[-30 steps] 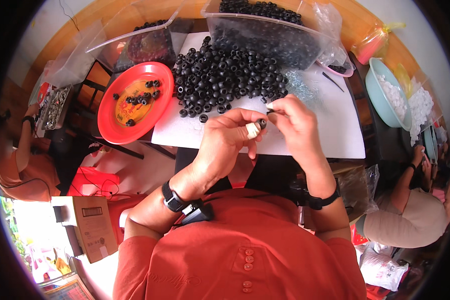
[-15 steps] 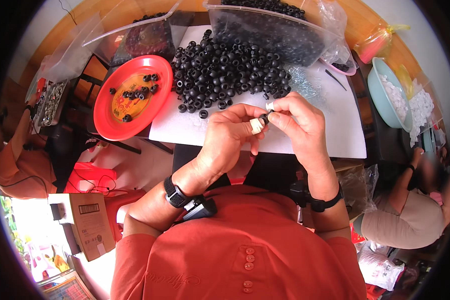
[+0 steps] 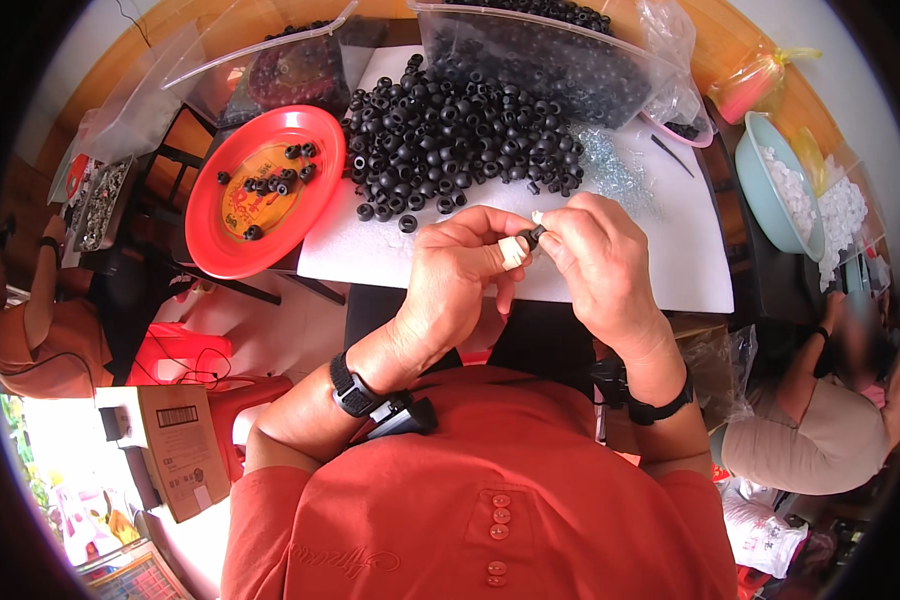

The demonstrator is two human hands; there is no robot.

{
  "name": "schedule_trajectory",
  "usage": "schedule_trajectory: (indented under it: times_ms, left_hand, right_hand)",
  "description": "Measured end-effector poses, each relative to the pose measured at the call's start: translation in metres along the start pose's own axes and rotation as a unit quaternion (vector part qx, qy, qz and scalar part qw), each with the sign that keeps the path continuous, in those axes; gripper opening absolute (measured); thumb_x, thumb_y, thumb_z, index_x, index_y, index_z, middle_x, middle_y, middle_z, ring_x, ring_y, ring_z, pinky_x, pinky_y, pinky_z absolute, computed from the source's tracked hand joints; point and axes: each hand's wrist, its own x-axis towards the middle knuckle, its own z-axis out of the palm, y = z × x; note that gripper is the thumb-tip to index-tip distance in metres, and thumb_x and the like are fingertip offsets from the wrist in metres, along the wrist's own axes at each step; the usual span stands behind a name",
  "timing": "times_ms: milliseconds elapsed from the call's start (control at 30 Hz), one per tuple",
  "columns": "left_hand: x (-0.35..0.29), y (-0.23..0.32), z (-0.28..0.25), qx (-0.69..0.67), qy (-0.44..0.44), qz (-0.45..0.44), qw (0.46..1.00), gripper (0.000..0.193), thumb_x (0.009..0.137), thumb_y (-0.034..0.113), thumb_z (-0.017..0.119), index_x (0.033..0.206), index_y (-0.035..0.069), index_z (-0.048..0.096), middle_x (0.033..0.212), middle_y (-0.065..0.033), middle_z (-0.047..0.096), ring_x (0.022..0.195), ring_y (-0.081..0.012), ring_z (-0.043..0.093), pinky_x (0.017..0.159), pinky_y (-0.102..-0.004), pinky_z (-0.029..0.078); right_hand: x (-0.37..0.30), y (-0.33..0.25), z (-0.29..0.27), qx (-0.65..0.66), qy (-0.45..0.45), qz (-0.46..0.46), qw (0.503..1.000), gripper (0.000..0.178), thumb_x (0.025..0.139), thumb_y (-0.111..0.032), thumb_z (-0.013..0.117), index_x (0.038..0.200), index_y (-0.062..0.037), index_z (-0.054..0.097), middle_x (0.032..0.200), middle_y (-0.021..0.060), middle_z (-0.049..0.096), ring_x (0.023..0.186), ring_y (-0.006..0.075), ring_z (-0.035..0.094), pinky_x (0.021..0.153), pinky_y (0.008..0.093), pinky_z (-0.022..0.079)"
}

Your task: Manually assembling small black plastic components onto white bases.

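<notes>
Both of my hands meet over the front edge of a white sheet (image 3: pixel 370 255). My left hand (image 3: pixel 448 270) pinches a small black hollow ball (image 3: pixel 533 236) between thumb and fingers; white tape wraps that thumb. Against the ball's far side, my right hand (image 3: pixel 605 265) has its thumb and taped forefinger pressed together. Whatever those right fingertips grip is too small and covered to make out. Just beyond the hands lies a large heap of similar black hollow balls (image 3: pixel 450 140). Beside it, small clear pieces (image 3: pixel 615 170) are scattered on the sheet.
A red plate (image 3: pixel 205 225) with several black pieces stands at left. Clear plastic bins (image 3: pixel 540 75) border the back. To the right are a thin black stick (image 3: pixel 672 157) and a pale green basin (image 3: pixel 753 170) of white pieces. Other people (image 3: pixel 810 430) sit at both sides.
My right hand has turned slightly and its fingers have curled in closer, with more of the dark piece showing between the hands. The left hand has barely moved.
</notes>
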Motion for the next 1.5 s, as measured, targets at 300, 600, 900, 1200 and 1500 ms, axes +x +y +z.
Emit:
schedule_trajectory:
  times_ms: [300,600,900,1200,1500]
  left_hand:
    - [0.001,-0.003,0.0,-0.022,0.001,0.012,1.0,0.013,0.092,0.005,0.067,0.1,-0.004,0.063,0.08,-0.0067,0.066,0.052,-0.0095,0.055,0.044,-0.0206,0.04]
    - [-0.001,0.0,0.0,-0.038,0.0,-0.003,0.999,0.013,0.091,0.004,0.067,0.1,-0.005,0.062,0.078,-0.0077,0.065,0.05,-0.0108,0.054,0.042,-0.0211,0.04]
    - [-0.004,-0.001,0.0,-0.037,0.002,0.011,0.999,0.013,0.091,0.005,0.068,0.099,-0.004,0.063,0.075,-0.0071,0.064,0.047,-0.0103,0.053,0.042,-0.0209,0.038]
    - [-0.002,-0.002,-0.005,-0.081,-0.038,0.01,0.996,0.016,0.091,0.003,0.067,0.102,-0.006,0.062,0.086,-0.0098,0.066,0.069,-0.0125,0.062,0.047,-0.0226,0.049]
    - [-0.003,-0.005,-0.012,-0.064,-0.065,0.005,0.996,0.02,0.092,0.005,0.066,0.107,-0.007,0.062,0.091,-0.0139,0.067,0.075,-0.0182,0.065,0.051,-0.0259,0.052]
  right_hand:
    - [0.004,-0.009,-0.003,-0.11,-0.046,-0.043,0.992,0.014,0.076,-0.006,0.064,0.089,-0.003,0.059,0.086,0.0087,0.055,0.078,0.0284,0.056,0.066,0.0391,0.043]
    - [0.002,-0.008,-0.002,-0.073,-0.028,-0.056,0.995,0.016,0.073,-0.005,0.062,0.088,-0.0026,0.057,0.083,0.0095,0.05,0.077,0.0277,0.054,0.067,0.0394,0.044]
    - [0.002,-0.015,0.005,-0.092,0.013,-0.043,0.995,0.014,0.075,-0.003,0.063,0.088,-0.0015,0.058,0.079,0.0096,0.052,0.071,0.029,0.054,0.063,0.0397,0.045]
    - [-0.002,-0.013,0.005,0.174,0.007,0.126,0.977,0.005,0.088,-0.001,0.065,0.091,0.0005,0.061,0.081,0.0119,0.062,0.07,0.026,0.064,0.06,0.0339,0.05]
    - [-0.004,-0.013,0.005,0.223,0.017,0.143,0.964,0.006,0.093,-0.003,0.063,0.09,0.0014,0.063,0.079,0.0063,0.063,0.068,0.014,0.062,0.063,0.0274,0.05]
